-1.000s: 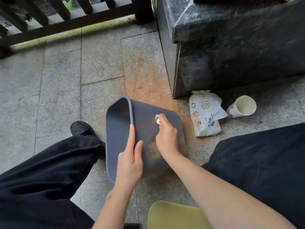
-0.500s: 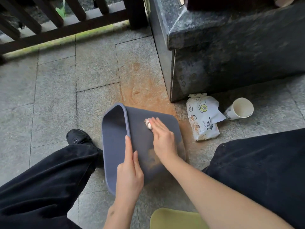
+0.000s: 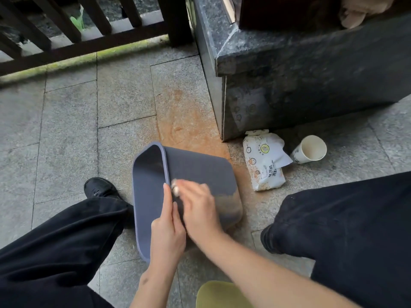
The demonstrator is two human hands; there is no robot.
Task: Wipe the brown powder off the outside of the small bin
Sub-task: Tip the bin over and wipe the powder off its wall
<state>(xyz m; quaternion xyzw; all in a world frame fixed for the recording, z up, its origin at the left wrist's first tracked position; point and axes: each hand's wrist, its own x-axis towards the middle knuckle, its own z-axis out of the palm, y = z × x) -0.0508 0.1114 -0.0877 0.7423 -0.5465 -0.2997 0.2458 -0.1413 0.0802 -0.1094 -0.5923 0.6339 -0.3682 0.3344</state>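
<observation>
A small dark blue-grey bin lies on its side on the stone floor, its opening facing left. Brown powder coats the lower right part of its upturned side. My left hand grips the bin's rim, fingers along the edge. My right hand presses a small crumpled white wipe against the bin's side close to the rim, right beside my left fingertips. The right hand is blurred with motion.
A pack of wet wipes and a tipped paper cup lie right of the bin. A dark granite block stands behind them. Orange-brown powder stains the tiles. My black-trousered legs flank the bin; a yellow-green seat is below.
My right hand has slid the wipe leftward and nearer across the bin's side, up to the rim by my left fingers. The left hand keeps its grip.
</observation>
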